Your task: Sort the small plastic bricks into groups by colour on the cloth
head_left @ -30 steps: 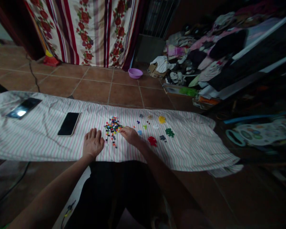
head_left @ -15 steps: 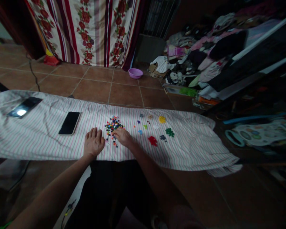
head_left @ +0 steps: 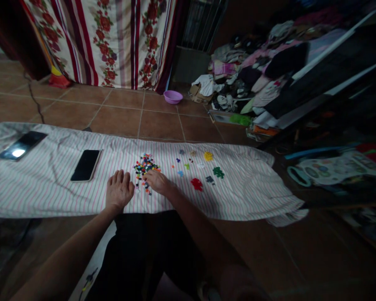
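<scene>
My left hand [head_left: 120, 191] lies flat on the striped cloth [head_left: 244, 196], fingers stretched out, left of a mixed pile of tiny coloured pieces [head_left: 145, 163]. At the pile's near right edge my right hand [head_left: 157, 181] has its fingers drawn together, fingertips down among the pieces. Whatever is between them is too small to make out. To the right lie small heaps sorted by colour: red pieces [head_left: 196, 184], green pieces [head_left: 218, 172], yellow pieces [head_left: 208, 156] and dark grey pieces [head_left: 209, 179]. Smaller groups, among them light blue pieces [head_left: 180, 173], sit between pile and heaps.
A phone [head_left: 86, 166] rests on the cloth left of my left hand. Farther left is a dark, flat, shiny device [head_left: 21, 146] reflecting light. Beyond the cloth, a purple basin [head_left: 173, 97] stands on the tiled floor, near a heap of clothes [head_left: 235, 79].
The view has shifted slightly, so most things appear a little farther left. My right hand stays at the pile, and my left hand still lies flat.
</scene>
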`<state>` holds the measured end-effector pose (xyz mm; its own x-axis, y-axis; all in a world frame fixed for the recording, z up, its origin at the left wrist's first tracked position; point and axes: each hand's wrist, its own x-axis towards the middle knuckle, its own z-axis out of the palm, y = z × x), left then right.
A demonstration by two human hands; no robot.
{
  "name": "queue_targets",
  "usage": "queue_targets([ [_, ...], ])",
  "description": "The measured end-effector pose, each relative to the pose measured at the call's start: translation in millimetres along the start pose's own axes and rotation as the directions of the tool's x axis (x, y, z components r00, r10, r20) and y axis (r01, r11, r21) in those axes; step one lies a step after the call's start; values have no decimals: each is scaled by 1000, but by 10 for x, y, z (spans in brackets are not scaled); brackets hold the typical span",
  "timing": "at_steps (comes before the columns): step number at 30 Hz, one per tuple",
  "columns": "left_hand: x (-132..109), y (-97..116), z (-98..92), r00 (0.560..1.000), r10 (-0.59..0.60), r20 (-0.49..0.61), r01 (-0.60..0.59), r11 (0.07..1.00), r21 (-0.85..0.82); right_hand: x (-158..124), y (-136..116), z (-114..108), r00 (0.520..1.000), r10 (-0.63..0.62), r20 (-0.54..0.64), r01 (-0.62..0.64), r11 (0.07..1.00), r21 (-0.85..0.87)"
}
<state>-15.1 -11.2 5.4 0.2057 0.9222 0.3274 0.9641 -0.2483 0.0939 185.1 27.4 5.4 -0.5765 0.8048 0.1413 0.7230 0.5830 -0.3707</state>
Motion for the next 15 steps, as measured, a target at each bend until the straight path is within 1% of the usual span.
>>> queue_targets([
  [5,-2,-5,8,1000,7,-7,-7,1000,23,-59,40,79,994,18,-105,-8,995,94],
  [9,0,-5,15,1000,9,-7,-8,1000,15,-169,71,70,973,53,-225,-3,976,217],
  [12,-1,-6,25,1000,5,-16,-5,1000,11,-265,141,20,942,157,-295,-75,960,272],
  [15,-6,-8,30,1000,3,-21,-3,1000,9,-366,290,-79,898,267,-349,-179,948,263],
])
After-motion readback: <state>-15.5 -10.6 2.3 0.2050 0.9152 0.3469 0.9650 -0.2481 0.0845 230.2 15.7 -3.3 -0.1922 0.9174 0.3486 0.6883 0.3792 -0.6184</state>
